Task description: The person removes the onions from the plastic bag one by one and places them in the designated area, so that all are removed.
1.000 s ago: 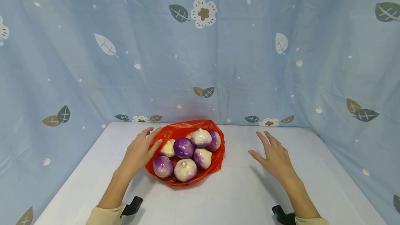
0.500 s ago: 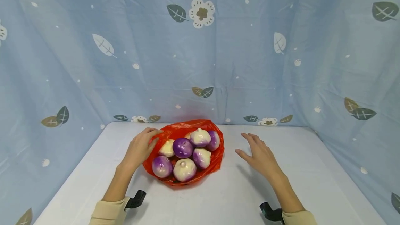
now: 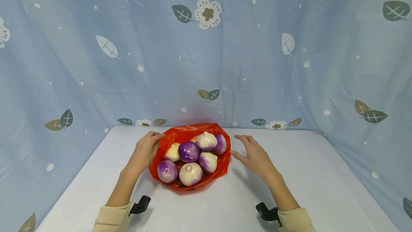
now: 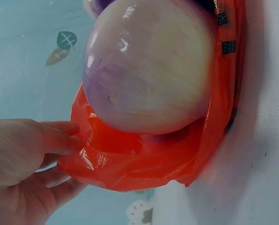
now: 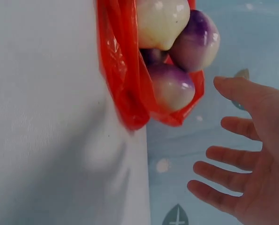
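- Since the earlier frames, the right hand (image 3: 255, 155) has moved to the left and is now near the right side of the red plastic bag (image 3: 185, 131); the left hand (image 3: 145, 153) has curled more at the left edge of this bag.
- Left fingers (image 4: 59, 143) are bent on both sides of the bag's rim, and they grasp the thin plastic between them.
- Right fingers (image 5: 221, 176) are released and spread, with the thumb toward the bag; the right wrist view shows them apart from it and holding nothing.
- The red bag stands between the two hands, on the far part of the white table (image 3: 206, 210), with its mouth wide and facing up.
- Inside the bag lie round vegetables (image 3: 191, 175), white and purple, glossy and touching one another; seven can be seen well, and a small part of one more shows behind.
- Black printed marks (image 4: 229, 47) are on the bag's side.
- Both arms have beige sleeves (image 3: 112, 219), and a black device (image 3: 140, 205) is on each wrist.
- Behind the table hangs a blue curtain (image 3: 206, 63) with leaves and flowers.
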A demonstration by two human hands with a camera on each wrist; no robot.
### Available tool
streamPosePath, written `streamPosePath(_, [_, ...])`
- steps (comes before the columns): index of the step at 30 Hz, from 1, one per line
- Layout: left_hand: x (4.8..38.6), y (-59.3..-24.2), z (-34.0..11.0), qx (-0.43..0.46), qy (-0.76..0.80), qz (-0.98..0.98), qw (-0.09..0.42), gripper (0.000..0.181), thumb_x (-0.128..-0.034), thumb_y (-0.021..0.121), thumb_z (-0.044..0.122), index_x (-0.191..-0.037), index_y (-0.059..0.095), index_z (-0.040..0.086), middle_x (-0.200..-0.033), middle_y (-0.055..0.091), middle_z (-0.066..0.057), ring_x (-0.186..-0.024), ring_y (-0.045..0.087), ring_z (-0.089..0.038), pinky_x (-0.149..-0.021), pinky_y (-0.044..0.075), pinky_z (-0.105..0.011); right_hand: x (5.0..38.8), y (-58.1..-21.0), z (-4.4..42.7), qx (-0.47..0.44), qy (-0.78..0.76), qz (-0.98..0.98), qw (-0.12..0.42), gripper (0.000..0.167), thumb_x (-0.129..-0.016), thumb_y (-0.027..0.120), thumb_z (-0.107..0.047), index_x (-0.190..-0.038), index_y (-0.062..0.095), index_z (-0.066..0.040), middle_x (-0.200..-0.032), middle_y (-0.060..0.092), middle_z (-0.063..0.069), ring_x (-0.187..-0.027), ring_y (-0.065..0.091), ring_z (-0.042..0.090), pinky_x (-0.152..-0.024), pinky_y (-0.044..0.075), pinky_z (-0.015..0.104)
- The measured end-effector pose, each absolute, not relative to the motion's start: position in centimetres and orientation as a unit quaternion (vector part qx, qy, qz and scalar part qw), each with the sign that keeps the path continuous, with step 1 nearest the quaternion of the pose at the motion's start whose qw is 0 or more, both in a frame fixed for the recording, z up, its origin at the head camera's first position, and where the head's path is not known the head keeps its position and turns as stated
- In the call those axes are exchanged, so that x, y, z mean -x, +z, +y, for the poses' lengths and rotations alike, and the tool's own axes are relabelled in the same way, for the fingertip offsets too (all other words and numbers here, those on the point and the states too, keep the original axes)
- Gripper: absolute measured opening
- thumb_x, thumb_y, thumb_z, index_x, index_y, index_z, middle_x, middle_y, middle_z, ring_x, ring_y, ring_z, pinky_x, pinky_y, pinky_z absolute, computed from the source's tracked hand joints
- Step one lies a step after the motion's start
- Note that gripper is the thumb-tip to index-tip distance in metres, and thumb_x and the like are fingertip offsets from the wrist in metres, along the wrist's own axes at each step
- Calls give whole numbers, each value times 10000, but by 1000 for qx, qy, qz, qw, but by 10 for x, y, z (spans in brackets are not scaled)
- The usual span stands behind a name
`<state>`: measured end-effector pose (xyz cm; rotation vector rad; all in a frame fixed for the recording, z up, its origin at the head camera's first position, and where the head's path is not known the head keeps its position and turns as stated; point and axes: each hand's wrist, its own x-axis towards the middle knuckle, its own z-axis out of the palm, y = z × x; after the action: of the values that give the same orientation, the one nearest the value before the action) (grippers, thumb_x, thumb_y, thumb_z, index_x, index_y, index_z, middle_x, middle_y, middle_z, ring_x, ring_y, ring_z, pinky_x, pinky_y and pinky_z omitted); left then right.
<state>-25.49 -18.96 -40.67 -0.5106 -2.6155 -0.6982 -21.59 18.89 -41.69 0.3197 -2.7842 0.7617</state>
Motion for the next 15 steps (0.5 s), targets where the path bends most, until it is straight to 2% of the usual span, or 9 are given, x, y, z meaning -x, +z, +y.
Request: streamPosePath(15, [257,-408,-190,182,-254,-929,199,319,-881,602,-90,-1181,683,-19,-1098,665,-175,-1011,662,-372,-904,557,-536,228,-416,165,-158,280,-940,111,645,-865,731,-407,-1425,487,-199,-1362,555,99,-1232,582,323,-923,544,576])
